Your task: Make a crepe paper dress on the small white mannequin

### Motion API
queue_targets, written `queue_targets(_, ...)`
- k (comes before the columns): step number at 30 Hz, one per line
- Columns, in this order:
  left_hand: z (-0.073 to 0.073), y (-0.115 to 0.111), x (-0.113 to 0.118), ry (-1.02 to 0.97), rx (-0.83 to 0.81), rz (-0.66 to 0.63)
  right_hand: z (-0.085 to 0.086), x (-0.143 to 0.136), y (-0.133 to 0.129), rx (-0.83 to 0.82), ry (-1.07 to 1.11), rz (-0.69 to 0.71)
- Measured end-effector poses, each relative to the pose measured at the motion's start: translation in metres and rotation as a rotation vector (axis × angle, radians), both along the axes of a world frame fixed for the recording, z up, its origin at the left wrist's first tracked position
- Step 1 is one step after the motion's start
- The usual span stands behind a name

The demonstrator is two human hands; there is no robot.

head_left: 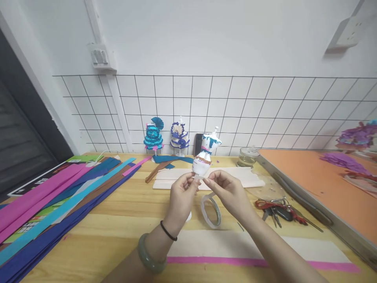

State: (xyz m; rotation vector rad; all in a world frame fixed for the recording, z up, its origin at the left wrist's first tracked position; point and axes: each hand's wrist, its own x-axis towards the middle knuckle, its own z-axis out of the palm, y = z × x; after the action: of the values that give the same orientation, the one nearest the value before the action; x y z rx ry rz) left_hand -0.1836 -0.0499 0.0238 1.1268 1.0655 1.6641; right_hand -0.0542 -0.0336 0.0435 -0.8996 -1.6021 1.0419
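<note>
A small white dress form [201, 166] stands tilted in the middle, trimmed with teal, pink and brown paper. My left hand [181, 200] is closed on its lower end. My right hand [231, 193] pinches a short strip of whitish tape [199, 177] against the form's bottom edge. Below my right fingers is a roll of double-sided-looking tape [218, 218], tipped on its edge, with a loose length reaching up toward that hand. Whether the roll touches the table is unclear. My fingers partly hide the form's base.
Two decorated dress forms, one turquoise [153, 137] and one purple-and-white [180, 138], stand at the back. Coloured crepe paper strips [73, 200] lie left. Keys [278, 213], a glass jar [247, 157] and an orange board [321, 188] are right. A cream-and-pink strip [212, 245] lies in front.
</note>
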Motion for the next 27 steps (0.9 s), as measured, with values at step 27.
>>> queue_targets(27, 0.0059, -0.0083, 0.0058, 0.026, -0.054, -0.045, 0.0034, 0.0012, 0.0033, -0.019, -0.003, -0.064)
